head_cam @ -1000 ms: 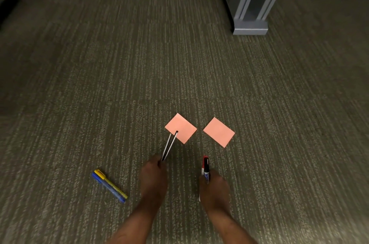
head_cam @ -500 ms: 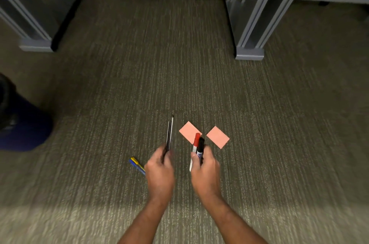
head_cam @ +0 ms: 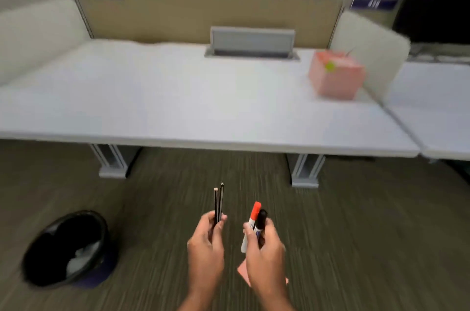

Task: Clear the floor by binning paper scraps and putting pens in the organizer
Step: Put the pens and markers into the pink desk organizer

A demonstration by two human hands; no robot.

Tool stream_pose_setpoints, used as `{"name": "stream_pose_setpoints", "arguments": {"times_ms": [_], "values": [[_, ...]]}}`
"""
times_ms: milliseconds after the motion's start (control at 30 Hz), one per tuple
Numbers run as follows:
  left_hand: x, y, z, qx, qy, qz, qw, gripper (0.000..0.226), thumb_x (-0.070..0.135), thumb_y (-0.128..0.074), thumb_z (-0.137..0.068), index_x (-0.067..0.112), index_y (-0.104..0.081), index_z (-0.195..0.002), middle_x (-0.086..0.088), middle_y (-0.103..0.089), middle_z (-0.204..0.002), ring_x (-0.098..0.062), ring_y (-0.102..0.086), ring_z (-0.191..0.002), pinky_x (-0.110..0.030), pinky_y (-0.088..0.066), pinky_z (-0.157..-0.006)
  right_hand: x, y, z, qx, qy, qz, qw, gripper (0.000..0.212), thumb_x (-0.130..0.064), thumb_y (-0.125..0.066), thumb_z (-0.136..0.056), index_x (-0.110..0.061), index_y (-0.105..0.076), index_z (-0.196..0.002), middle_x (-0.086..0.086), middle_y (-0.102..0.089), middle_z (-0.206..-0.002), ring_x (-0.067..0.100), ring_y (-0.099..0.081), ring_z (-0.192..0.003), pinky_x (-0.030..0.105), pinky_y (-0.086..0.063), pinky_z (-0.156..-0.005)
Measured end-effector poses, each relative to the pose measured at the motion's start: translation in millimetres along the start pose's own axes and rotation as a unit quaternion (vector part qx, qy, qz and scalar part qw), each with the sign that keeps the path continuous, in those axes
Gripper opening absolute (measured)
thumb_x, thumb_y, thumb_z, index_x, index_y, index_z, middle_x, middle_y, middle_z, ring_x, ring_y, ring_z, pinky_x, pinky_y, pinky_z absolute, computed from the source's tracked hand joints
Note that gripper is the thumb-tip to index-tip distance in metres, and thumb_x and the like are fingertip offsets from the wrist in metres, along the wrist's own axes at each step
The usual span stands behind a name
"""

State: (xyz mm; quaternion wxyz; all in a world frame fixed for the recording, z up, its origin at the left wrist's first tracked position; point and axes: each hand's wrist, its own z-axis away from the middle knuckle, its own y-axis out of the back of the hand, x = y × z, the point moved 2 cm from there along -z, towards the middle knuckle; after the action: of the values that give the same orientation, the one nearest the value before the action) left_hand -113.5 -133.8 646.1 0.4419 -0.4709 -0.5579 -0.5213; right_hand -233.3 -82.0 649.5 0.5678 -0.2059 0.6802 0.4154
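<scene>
My left hand [head_cam: 207,247] grips two thin black pencils [head_cam: 218,202] that point upward. My right hand [head_cam: 264,252] holds two markers [head_cam: 256,219], one with a red cap and one with a black cap. Both hands are raised over the carpet in front of a white desk [head_cam: 178,97]. A pink organizer box [head_cam: 335,76] stands on the desk at the right. Part of a pink paper scrap [head_cam: 243,271] shows on the floor beside my right hand. A black-lined bin [head_cam: 68,249] sits on the floor at the left.
Desk legs [head_cam: 305,170] stand on the carpet ahead, left and right. A grey cable flap [head_cam: 251,42] sits at the desk's back. A beige partition rises behind it. A second desk [head_cam: 442,112] adjoins on the right. The frame is blurred.
The view has swung up from the floor to the desk. Both hands rose with the pencils and markers. The blue and yellow pens have left the view, and the bin is now in full view.
</scene>
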Motion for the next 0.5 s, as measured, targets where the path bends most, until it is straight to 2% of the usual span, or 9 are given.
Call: {"name": "stream_pose_setpoints", "arguments": {"times_ms": [100, 167, 267, 333, 400, 500], "values": [[81.0, 4.1, -21.8, -0.007, -0.031, -0.014, 0.999, 0.019, 0.021, -0.062, -0.094, 0.040, -0.065, -0.094, 0.014, -0.074, -0.088, -0.008, -0.069, -0.081, -0.018, -0.053, -0.070, -74.7, 27.7, -13.1, 0.011, 0.023, -0.031, 0.999, 0.004, -0.034, -0.061, -0.094, -0.038, -0.062, -0.094, -0.016, -0.068, -0.078, 0.002, -0.064, -0.062, 0.019, -0.049, -0.055], [133.0, 1.4, -35.1, -0.005, -0.048, -0.010, 0.999, 0.020, 0.024, -0.062, -0.094, 0.043, -0.064, -0.094, 0.017, -0.073, -0.089, -0.006, -0.069, -0.084, -0.015, -0.052, -0.065, -119.4, 49.7, -25.1, 0.021, 0.041, -0.044, 0.998, 0.006, -0.031, -0.062, -0.094, -0.038, -0.062, -0.092, -0.014, -0.067, -0.077, 0.002, -0.063, -0.062, 0.015, -0.048, -0.054], [203.3, -10.4, -46.3, -0.004, -0.075, 0.016, 0.997, 0.021, 0.024, -0.062, -0.094, 0.045, -0.064, -0.095, 0.021, -0.073, -0.092, 0.000, -0.068, -0.088, -0.014, -0.048, -0.071, -173.9, 84.1, -44.7, 0.037, 0.056, -0.058, 0.996, 0.013, -0.030, -0.063, -0.094, -0.043, -0.061, -0.090, -0.006, -0.066, -0.071, -0.001, -0.063, -0.069, 0.011, -0.048, -0.056], [244.1, -20.9, -48.6, -0.009, -0.086, 0.027, 0.996, 0.020, 0.025, -0.061, -0.095, 0.044, -0.064, -0.095, 0.021, -0.073, -0.094, 0.001, -0.067, -0.093, -0.016, -0.048, -0.078, -204.0, 106.5, -56.9, 0.038, 0.065, -0.062, 0.995, 0.017, -0.031, -0.062, -0.094, -0.048, -0.058, -0.094, -0.008, -0.065, -0.070, -0.007, -0.062, -0.074, 0.010, -0.046, -0.055], [281.6, -32.1, -49.7, -0.011, -0.099, 0.036, 0.994, 0.015, 0.026, -0.059, -0.095, 0.041, -0.065, -0.097, 0.020, -0.072, -0.097, 0.001, -0.066, -0.100, -0.021, -0.050, -0.085, -229.4, 129.7, -68.4, 0.035, 0.080, -0.066, 0.994, 0.012, -0.033, -0.060, -0.095, -0.045, -0.059, -0.093, -0.008, -0.067, -0.075, -0.007, -0.062, -0.078, 0.010, -0.046, -0.055], [336.3, -49.3, -52.7, -0.010, -0.138, 0.043, 0.989, 0.011, 0.028, -0.058, -0.095, 0.035, -0.064, -0.098, 0.020, -0.071, -0.093, 0.000, -0.066, -0.093, -0.020, -0.051, -0.079, -264.2, 167.2, -87.6, 0.034, 0.110, -0.066, 0.991, 0.004, -0.033, -0.058, -0.097, -0.035, -0.060, -0.099, -0.006, -0.067, -0.080, -0.004, -0.062, -0.080, 0.011, -0.049, -0.057]]}}
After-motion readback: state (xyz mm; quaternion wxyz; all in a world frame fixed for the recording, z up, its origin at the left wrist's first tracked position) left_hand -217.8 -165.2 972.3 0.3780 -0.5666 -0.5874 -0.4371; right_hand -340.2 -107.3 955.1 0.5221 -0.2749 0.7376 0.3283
